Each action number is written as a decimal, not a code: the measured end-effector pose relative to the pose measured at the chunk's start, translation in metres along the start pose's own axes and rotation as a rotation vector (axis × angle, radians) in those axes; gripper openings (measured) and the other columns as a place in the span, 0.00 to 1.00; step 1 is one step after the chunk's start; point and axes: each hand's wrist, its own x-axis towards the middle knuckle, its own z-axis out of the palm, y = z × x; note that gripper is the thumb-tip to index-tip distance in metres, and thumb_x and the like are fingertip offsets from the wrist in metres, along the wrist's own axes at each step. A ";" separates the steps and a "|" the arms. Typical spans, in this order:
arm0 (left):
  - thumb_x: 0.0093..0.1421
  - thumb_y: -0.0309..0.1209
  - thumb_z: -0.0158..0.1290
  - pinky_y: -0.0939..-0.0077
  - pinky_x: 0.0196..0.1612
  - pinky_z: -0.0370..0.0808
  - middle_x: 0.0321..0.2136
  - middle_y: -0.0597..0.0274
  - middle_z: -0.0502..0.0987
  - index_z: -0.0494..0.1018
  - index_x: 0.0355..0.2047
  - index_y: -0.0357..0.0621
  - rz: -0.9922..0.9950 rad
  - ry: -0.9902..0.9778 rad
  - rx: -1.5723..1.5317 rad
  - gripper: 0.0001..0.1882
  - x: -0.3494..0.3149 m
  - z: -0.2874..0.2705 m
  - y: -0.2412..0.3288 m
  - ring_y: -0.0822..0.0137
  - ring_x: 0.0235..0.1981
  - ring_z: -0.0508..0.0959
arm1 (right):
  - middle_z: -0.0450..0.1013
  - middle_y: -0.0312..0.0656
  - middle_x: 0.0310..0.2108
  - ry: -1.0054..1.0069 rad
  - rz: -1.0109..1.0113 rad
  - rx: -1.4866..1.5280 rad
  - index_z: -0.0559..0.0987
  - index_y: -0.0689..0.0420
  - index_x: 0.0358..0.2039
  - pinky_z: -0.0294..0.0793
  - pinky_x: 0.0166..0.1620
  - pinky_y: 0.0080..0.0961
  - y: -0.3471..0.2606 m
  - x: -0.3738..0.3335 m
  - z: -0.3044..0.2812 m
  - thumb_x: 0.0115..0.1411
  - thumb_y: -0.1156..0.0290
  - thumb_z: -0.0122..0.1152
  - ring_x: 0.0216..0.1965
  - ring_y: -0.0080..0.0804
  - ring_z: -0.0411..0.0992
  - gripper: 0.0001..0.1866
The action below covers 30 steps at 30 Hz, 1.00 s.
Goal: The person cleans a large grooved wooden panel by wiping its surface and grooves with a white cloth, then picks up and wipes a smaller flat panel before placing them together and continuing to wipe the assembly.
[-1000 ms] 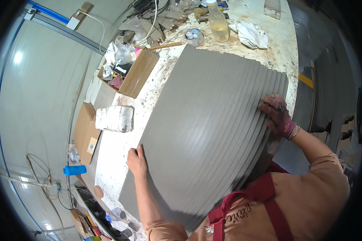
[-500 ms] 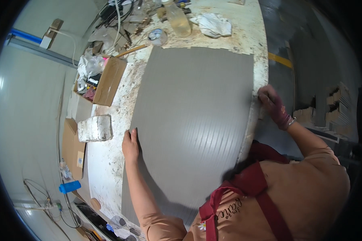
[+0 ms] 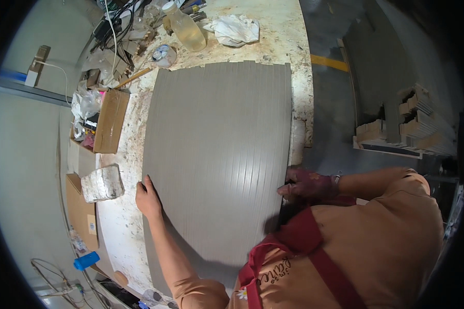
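A wide row of long grey strips [image 3: 216, 129] lies side by side on the stained white table, their far ends slightly uneven. My bare left hand [image 3: 148, 200] grips the row's left edge, the thumb near the top surface and the other fingers partly hidden. On the opposite side, my right hand [image 3: 309, 184], in a maroon glove, holds the right edge low down, its thumb and fingers against the strips. Beside that edge, just beyond the glove, lies a pale narrow block [image 3: 297, 141].
A white-wrapped block [image 3: 102, 184] and an open cardboard box [image 3: 111, 121] of odds and ends stand at left. Farther back are a bottle of yellowish liquid [image 3: 187, 31], a small tub [image 3: 164, 55] and a crumpled white cloth [image 3: 234, 30]. Stacked boards [image 3: 417, 118] stand beyond the table's right.
My right hand has come nearer to me along the right edge of the strips. My left hand stays at the left edge. The whole view has shifted, so the table appears farther left.
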 end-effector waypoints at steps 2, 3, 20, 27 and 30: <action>0.64 0.54 0.41 0.58 0.43 0.71 0.36 0.37 0.77 0.74 0.40 0.32 -0.013 -0.086 0.017 0.31 -0.005 -0.008 0.027 0.41 0.40 0.75 | 0.72 0.40 0.32 0.008 0.034 -0.045 0.75 0.60 0.33 0.71 0.33 0.25 0.005 -0.001 -0.005 0.60 0.51 0.53 0.32 0.27 0.70 0.21; 0.64 0.54 0.41 0.58 0.43 0.71 0.36 0.37 0.77 0.74 0.40 0.32 -0.022 -0.086 0.016 0.31 -0.007 -0.009 0.028 0.41 0.40 0.75 | 0.72 0.41 0.33 0.058 -0.035 -0.099 0.75 0.61 0.34 0.71 0.34 0.26 0.010 0.000 -0.004 0.60 0.50 0.53 0.33 0.28 0.70 0.22; 0.59 0.55 0.46 0.47 0.63 0.49 0.62 0.45 0.57 0.59 0.61 0.41 0.274 -0.040 0.146 0.38 -0.183 -0.001 0.067 0.48 0.64 0.55 | 0.70 0.39 0.37 0.154 -0.749 -0.366 0.74 0.61 0.37 0.69 0.37 0.23 -0.013 -0.014 -0.005 0.65 0.65 0.47 0.34 0.26 0.67 0.12; 0.55 0.56 0.51 0.49 0.63 0.52 0.63 0.49 0.56 0.59 0.61 0.41 0.336 -0.040 -0.087 0.41 -0.326 -0.021 0.097 0.50 0.65 0.54 | 0.65 0.48 0.54 0.396 -1.077 -1.164 0.70 0.56 0.53 0.59 0.58 0.35 -0.052 0.033 0.026 0.61 0.66 0.53 0.56 0.43 0.63 0.19; 0.55 0.56 0.51 0.49 0.63 0.53 0.63 0.50 0.55 0.59 0.60 0.41 0.302 0.017 -0.106 0.41 -0.343 -0.024 0.084 0.50 0.65 0.54 | 0.64 0.47 0.57 0.383 -1.101 -1.451 0.69 0.53 0.56 0.57 0.60 0.39 -0.051 0.042 0.036 0.61 0.63 0.54 0.58 0.47 0.61 0.23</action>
